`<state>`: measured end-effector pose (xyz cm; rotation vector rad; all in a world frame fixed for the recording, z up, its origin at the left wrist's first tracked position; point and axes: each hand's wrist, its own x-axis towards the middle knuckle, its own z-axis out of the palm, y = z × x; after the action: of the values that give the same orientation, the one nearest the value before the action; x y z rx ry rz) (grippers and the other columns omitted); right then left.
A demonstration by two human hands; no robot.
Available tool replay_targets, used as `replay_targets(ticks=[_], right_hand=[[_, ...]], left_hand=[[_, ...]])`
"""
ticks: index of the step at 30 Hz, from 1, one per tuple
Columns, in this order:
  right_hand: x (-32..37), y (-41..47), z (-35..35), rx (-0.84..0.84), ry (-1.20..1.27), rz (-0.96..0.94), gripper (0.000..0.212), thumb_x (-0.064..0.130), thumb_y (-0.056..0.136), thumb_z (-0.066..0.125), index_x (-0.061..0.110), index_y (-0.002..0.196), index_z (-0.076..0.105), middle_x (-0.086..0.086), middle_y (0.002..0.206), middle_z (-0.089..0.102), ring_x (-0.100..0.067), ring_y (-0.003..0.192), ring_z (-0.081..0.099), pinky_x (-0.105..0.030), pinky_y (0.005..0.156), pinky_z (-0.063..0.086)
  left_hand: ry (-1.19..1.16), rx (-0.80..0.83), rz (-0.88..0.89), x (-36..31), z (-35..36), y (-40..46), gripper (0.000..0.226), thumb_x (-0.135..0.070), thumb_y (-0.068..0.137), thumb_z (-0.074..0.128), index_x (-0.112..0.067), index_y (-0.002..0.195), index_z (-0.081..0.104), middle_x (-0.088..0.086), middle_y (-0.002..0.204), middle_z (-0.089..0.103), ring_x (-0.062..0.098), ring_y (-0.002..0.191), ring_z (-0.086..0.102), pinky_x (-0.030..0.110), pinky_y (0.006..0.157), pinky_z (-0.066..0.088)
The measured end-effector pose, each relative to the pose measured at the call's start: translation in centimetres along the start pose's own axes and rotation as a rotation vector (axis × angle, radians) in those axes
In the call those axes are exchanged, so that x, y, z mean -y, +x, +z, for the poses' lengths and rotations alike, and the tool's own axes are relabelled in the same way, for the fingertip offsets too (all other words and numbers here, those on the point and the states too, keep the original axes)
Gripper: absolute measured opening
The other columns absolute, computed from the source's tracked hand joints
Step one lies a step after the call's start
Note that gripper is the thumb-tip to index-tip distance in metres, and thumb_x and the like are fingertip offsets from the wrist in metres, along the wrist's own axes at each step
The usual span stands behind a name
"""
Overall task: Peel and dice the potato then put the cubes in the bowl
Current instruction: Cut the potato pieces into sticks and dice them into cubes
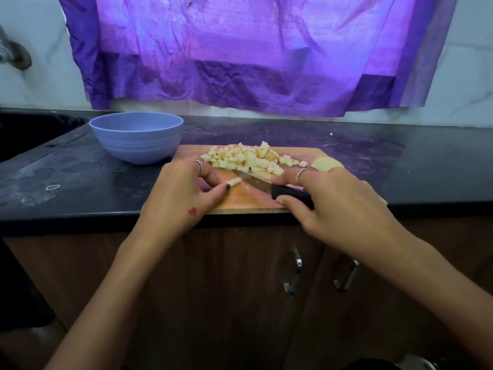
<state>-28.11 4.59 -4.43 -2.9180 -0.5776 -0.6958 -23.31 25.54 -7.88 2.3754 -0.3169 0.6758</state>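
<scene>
Her left hand (184, 193) pinches a thin, wet-looking, probably slippery pale potato strip (234, 182); her right hand (336, 201) grips the black-handled steel knife (266, 186).

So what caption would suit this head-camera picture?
Right hand holds a knife, left hand steadies a potato strip beside diced cubes; blue bowl waits.

A heap of pale diced potato cubes (249, 158) is seen mid-frame, one uncut strip (234, 182) below its left, a slice (326, 164) at right, a blue bowl (136, 137) upper left.
</scene>
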Motion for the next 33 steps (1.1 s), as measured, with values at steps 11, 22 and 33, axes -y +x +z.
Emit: replay_targets(ticks=[11,22,33], right_hand=[[0.2,1.3,0.2,0.045,0.025,-0.024,0.033,0.046,0.095,0.048,0.044,0.127,0.050,0.008,0.115,0.057,-0.014,0.103,0.052,-0.028,0.063,0.037],[0.5,0.7,0.3,-0.050,-0.132,-0.049,0.034,0.044,0.096,0.041,0.041,0.130,0.046,0.005,0.118,0.059,-0.022,0.110,0.055,-0.030,0.065,0.032],[0.9,0.2,0.6,0.009,-0.022,-0.036,0.034,0.044,0.096,0.046,0.040,0.129,0.048,0.013,0.085,0.045,-0.009,0.082,0.039,-0.011,0.051,0.018]], left_hand=[[-0.016,0.025,-0.040,0.1,0.0,0.0,0.015,-0.033,0.081,0.074,-0.028,0.069,0.065,-0.006,0.075,0.067,0.005,0.068,0.060,0.021,0.059,0.043],[0.017,-0.003,-0.045,0.0,0.3,-0.1,0.016,-0.035,0.082,0.071,-0.024,0.071,0.068,-0.007,0.075,0.066,0.006,0.075,0.061,0.029,0.068,0.050],[-0.001,0.049,-0.053,-0.1,-0.2,-0.2,0.011,-0.031,0.084,0.070,-0.020,0.082,0.072,-0.003,0.082,0.069,0.005,0.071,0.059,0.024,0.065,0.049]])
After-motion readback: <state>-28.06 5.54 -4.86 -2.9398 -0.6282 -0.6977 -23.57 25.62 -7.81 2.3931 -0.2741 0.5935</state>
